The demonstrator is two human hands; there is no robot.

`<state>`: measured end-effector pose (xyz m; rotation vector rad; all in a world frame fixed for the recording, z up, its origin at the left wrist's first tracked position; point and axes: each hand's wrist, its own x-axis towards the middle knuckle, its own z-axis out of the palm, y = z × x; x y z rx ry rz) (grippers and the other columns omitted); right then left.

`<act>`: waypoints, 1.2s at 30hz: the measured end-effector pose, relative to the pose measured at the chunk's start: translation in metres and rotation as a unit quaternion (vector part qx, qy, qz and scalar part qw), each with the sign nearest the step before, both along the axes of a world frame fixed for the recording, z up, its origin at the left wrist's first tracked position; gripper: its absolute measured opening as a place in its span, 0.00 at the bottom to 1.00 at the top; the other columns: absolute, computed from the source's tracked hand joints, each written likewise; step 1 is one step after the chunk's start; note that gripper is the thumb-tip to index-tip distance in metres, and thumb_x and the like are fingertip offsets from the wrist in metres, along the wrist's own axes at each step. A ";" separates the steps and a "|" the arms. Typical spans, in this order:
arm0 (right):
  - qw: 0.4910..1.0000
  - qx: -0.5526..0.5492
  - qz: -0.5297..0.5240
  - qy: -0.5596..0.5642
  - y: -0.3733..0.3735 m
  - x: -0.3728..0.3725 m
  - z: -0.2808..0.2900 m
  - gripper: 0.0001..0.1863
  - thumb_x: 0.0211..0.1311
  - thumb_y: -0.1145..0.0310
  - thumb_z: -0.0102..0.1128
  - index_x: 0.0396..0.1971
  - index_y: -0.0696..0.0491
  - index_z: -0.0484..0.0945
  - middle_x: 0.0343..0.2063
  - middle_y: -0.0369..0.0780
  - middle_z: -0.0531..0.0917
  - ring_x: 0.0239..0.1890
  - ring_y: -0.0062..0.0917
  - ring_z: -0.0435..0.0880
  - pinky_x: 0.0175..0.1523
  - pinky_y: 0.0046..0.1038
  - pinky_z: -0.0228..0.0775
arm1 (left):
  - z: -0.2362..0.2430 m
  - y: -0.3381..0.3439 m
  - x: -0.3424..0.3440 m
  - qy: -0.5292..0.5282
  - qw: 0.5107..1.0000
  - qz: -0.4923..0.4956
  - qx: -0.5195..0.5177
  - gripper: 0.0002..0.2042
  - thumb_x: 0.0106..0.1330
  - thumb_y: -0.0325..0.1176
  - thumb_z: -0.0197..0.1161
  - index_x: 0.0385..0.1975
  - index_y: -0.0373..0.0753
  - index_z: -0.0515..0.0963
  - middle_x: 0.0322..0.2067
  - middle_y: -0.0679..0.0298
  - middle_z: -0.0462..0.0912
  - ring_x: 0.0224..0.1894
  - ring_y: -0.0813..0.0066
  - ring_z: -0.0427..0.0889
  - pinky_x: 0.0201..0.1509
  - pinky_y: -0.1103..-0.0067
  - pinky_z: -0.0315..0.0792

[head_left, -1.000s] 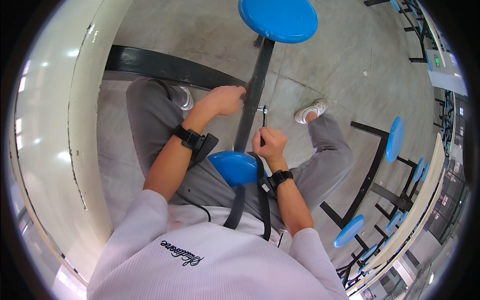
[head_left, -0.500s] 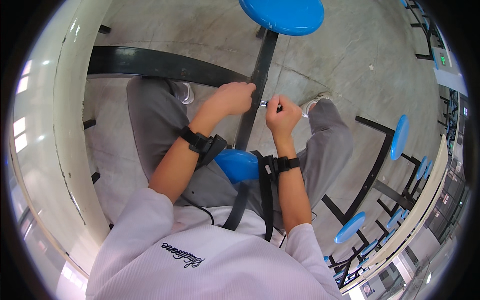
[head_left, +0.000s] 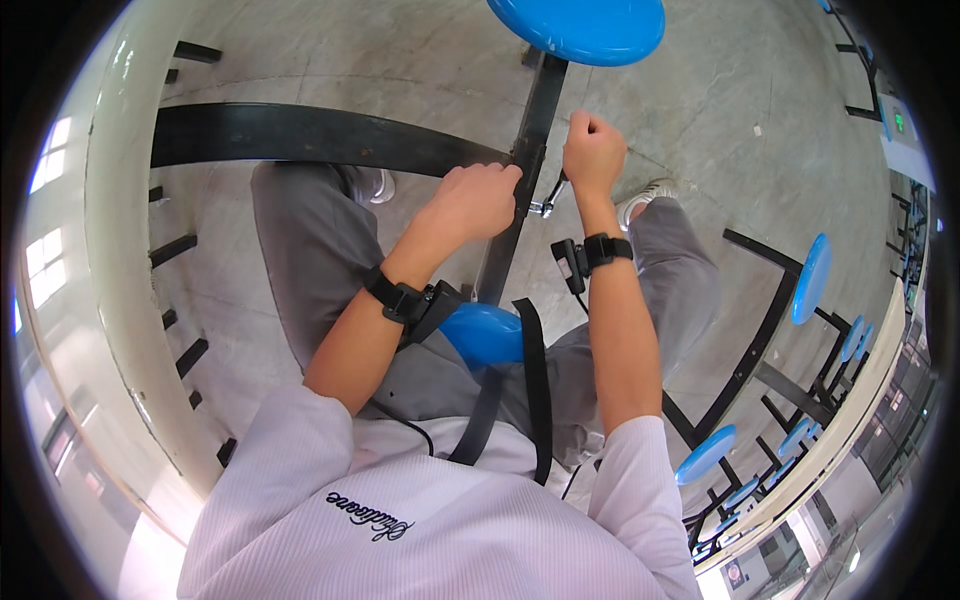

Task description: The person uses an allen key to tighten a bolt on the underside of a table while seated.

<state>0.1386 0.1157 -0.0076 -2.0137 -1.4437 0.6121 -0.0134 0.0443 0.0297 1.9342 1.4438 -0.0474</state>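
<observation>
My right hand is closed around the handle of a socket wrench. Its chrome head sits against the right side of a black metal bar, and the dark handle slants up and right into my fist. On the opposite side of that bar is my left hand, its fingers curled in against the joint where a wide black beam meets the bar. Whatever those left fingers hold is hidden.
Round blue seats sit at the bar's far end and, as another seat, between my legs. A pale tabletop edge runs along the left. More blue seats on black frames stand to the right above grey floor.
My right hand has swung away from me and slightly right, turning the wrench handle from roughly sideways to pointing up and away. My left hand has stayed at the joint.
</observation>
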 end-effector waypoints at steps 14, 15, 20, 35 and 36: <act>0.996 -0.019 -0.091 -0.015 0.034 -0.002 -0.036 0.16 0.47 0.58 0.45 0.15 0.55 0.76 0.17 0.48 0.76 0.23 0.46 0.74 0.28 0.40 0.64 | -0.002 -0.003 0.000 0.016 1.000 -0.002 -0.014 0.14 0.60 0.32 0.48 0.44 0.36 0.71 0.37 0.52 0.77 0.41 0.54 0.75 0.45 0.65 0.70; 0.994 -0.011 -0.106 -0.011 0.036 -0.003 -0.038 0.16 0.46 0.59 0.45 0.15 0.55 0.76 0.17 0.48 0.76 0.23 0.46 0.74 0.28 0.40 0.64 | -0.003 -0.003 0.000 0.010 1.000 -0.001 -0.011 0.14 0.60 0.32 0.48 0.44 0.36 0.71 0.37 0.52 0.77 0.41 0.54 0.75 0.45 0.65 0.69; 0.991 -0.013 -0.133 -0.006 0.047 0.001 -0.060 0.17 0.46 0.59 0.45 0.13 0.56 0.75 0.17 0.49 0.76 0.23 0.47 0.74 0.29 0.41 0.64 | -0.004 -0.005 -0.001 -0.011 1.000 0.013 -0.006 0.14 0.59 0.31 0.49 0.44 0.35 0.71 0.36 0.52 0.76 0.40 0.53 0.75 0.44 0.65 0.69; 0.976 -0.195 -0.094 0.009 0.063 0.012 -0.117 0.18 0.46 0.55 0.50 0.20 0.55 0.81 0.25 0.50 0.80 0.32 0.44 0.78 0.39 0.37 0.69 | -0.002 -0.001 -0.003 -0.012 0.999 0.013 -0.039 0.14 0.59 0.30 0.50 0.43 0.34 0.70 0.34 0.55 0.76 0.39 0.57 0.74 0.42 0.66 0.69; 0.973 -0.216 -0.081 0.015 0.063 0.012 -0.121 0.18 0.46 0.55 0.51 0.22 0.55 0.81 0.26 0.50 0.80 0.33 0.44 0.78 0.39 0.37 0.69 | -0.001 -0.002 -0.003 -0.015 0.999 0.016 -0.035 0.13 0.59 0.29 0.50 0.43 0.34 0.70 0.34 0.55 0.76 0.39 0.57 0.74 0.42 0.67 0.69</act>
